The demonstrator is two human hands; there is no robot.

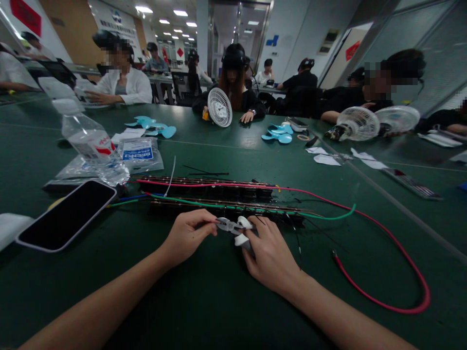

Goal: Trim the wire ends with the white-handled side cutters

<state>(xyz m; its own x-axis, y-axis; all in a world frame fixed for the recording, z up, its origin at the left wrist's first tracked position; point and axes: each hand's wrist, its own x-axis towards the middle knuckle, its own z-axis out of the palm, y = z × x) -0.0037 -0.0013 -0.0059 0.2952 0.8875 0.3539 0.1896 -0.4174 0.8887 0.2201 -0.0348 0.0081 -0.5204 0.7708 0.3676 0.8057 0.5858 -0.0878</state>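
Observation:
My right hand (pixel 268 250) is wrapped round the white and grey handles of small pliers (pixel 229 225), whose head points left. Beside the jaws, my left hand (pixel 191 236) is closed in a pinch; what lies between its fingertips is too small to name. Just beyond both hands lie two long black strips (pixel 215 203) with copper-coloured lines along them. A red cable (pixel 397 241) runs over the far strip and curves round on the right. Along the near strip lies a green wire (pixel 328 218). A pale cable tie (pixel 171 177) sticks up from the far strip.
A phone (pixel 69 216) lies on the left, near a plastic bottle (pixel 91 141) and a clear bag with a blue label (pixel 137 150). Blue fan blades (pixel 279 133) and white fan grilles (pixel 220 107) are farther back. Several people sit across the green table (pixel 365 194).

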